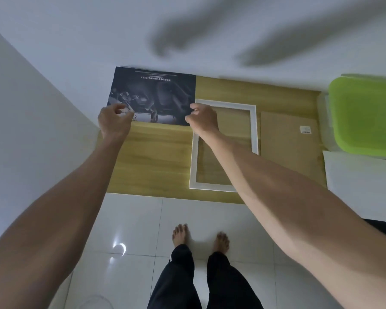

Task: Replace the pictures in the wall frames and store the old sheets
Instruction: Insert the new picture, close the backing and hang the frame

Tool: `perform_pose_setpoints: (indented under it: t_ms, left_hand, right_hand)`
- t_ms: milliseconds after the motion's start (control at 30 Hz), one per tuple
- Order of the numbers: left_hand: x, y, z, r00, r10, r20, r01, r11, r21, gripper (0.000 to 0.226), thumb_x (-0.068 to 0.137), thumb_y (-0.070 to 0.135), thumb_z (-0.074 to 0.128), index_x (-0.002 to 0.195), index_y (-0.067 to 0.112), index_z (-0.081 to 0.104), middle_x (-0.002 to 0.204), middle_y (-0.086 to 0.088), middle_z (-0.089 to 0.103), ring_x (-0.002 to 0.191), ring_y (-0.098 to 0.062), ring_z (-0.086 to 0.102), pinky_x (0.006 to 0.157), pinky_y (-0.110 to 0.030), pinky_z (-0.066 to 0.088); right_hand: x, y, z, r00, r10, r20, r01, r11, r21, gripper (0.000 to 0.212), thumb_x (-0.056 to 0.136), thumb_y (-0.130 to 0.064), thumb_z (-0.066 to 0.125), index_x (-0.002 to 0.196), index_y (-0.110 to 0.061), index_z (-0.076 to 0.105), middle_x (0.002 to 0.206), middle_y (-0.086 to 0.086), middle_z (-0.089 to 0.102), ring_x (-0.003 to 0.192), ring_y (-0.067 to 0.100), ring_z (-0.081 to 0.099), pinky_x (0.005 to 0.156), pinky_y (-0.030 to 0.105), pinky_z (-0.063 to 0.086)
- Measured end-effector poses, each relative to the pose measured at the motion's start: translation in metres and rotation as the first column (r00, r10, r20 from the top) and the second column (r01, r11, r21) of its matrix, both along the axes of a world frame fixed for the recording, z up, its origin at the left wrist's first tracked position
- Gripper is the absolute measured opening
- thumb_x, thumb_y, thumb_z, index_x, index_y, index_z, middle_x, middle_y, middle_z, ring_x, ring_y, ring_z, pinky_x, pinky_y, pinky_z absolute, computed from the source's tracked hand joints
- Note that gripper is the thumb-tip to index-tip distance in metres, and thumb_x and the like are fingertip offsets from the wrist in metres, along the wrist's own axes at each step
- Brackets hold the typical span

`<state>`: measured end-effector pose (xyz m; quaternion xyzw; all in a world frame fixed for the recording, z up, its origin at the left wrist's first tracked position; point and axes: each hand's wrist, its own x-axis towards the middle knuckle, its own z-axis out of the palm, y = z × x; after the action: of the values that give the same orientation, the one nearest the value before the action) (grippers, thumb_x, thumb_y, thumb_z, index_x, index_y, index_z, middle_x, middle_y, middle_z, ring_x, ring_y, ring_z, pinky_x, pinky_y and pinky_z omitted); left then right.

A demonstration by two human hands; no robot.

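Both hands pinch the dark poster (153, 97): left hand (115, 121) its near-left corner; right hand (202, 118) its near-right corner.

I have one view only, from the camera on the person's head. It looks steeply down and forward over both outstretched arms, onto the wooden table (156, 157) against the wall and the tiled floor (129, 221) below. The wide lens bends the edges. The table sits about at arm's reach.

The counter (156, 157) is bare between the poster (156, 97) and the white frame (223, 146); the green box (366, 117) blocks the right end.
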<state>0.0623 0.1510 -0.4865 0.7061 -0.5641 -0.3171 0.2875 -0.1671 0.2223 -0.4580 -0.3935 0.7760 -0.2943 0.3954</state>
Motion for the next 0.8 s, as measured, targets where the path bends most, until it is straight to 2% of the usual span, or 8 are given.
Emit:
perform_pose_setpoints:
  t_ms: [33,133,233,300,467,633,700,800]
  left_hand:
    - [0.006,-0.007,-0.005,1.0,0.003,0.006,-0.003,1.0,-0.004,0.038,0.081,0.034,0.072,0.113,0.014,0.074,0.109,-0.007,0.075,0.103,-0.023,0.068,0.097,-0.036,0.052]
    - [0.019,-0.027,-0.021,0.999,0.021,0.042,-0.021,1.0,-0.019,0.048,0.079,0.042,0.074,0.119,0.015,0.072,0.113,-0.005,0.074,0.111,-0.022,0.065,0.101,-0.034,0.047]
    - [0.027,-0.046,-0.036,0.994,0.047,0.096,-0.048,0.999,0.016,0.061,0.078,0.05,0.073,0.131,0.021,0.063,0.123,-0.008,0.068,0.122,-0.03,0.057,0.104,-0.04,0.044]
    - [0.03,-0.055,-0.046,0.995,0.038,0.097,-0.041,0.999,0.035,0.065,0.079,0.048,0.072,0.135,0.019,0.059,0.126,-0.009,0.065,0.122,-0.03,0.057,0.104,-0.039,0.043]
    - [0.029,-0.065,-0.053,0.997,0.016,0.069,-0.018,0.999,0.034,0.056,0.072,0.025,0.083,0.124,0.012,0.066,0.115,-0.009,0.069,0.102,-0.024,0.065,0.085,-0.026,0.046]
    - [0.033,-0.07,-0.058,0.994,0.049,0.093,-0.054,0.998,0.045,0.059,0.067,0.025,0.086,0.123,0.022,0.068,0.123,-0.012,0.059,0.107,-0.024,0.062,0.094,-0.03,0.05]
    - [0.031,-0.07,-0.057,0.993,0.049,0.105,-0.052,0.998,0.032,0.054,0.069,0.022,0.087,0.12,0.021,0.069,0.125,-0.013,0.056,0.108,-0.024,0.06,0.094,-0.029,0.049]
    - [0.03,-0.07,-0.057,0.99,0.042,0.137,-0.043,0.999,0.005,0.045,0.07,0.02,0.085,0.113,0.02,0.071,0.124,-0.013,0.054,0.112,-0.026,0.058,0.095,-0.032,0.05]
  right_hand:
    - [0.007,-0.009,-0.002,1.0,-0.001,0.001,0.001,1.0,0.02,0.053,0.09,-0.006,0.058,0.142,-0.012,0.054,0.14,0.008,0.058,0.124,0.022,0.058,0.097,0.029,0.05]
    - [0.02,-0.029,-0.015,1.0,-0.009,-0.014,0.01,0.997,0.076,0.061,0.092,-0.006,0.056,0.151,-0.01,0.043,0.153,0.008,0.047,0.13,0.023,0.054,0.085,0.019,0.042]
    - [0.031,-0.041,-0.026,0.998,-0.031,-0.057,0.037,0.993,0.111,0.059,0.091,-0.003,0.053,0.149,-0.007,0.044,0.147,0.01,0.051,0.116,0.024,0.059,0.081,0.024,0.047]
    - [0.039,-0.046,-0.032,0.993,-0.043,-0.107,0.056,0.992,0.115,0.058,0.093,-0.003,0.055,0.149,-0.006,0.043,0.147,0.012,0.051,0.123,0.027,0.057,0.09,0.027,0.05]
    - [0.053,-0.055,-0.042,0.975,-0.078,-0.207,0.114,0.979,0.17,0.063,0.094,-0.013,0.061,0.153,-0.016,0.036,0.146,0.015,0.044,0.133,0.033,0.045,0.102,0.039,0.049]
    - [0.056,-0.061,-0.044,0.958,-0.154,-0.242,0.193,0.97,0.146,0.058,0.091,-0.016,0.06,0.146,-0.023,0.043,0.134,0.006,0.056,0.123,0.033,0.045,0.1,0.044,0.046]
    - [0.056,-0.062,-0.045,0.956,-0.23,-0.184,0.25,0.964,0.095,0.054,0.087,-0.012,0.06,0.138,-0.023,0.049,0.127,0.005,0.057,0.115,0.031,0.052,0.093,0.041,0.051]
    - [0.055,-0.061,-0.045,0.945,-0.322,-0.052,0.322,0.947,-0.005,0.052,0.083,-0.002,0.062,0.13,-0.023,0.052,0.123,0.004,0.044,0.089,0.023,0.06,0.063,0.02,0.048]
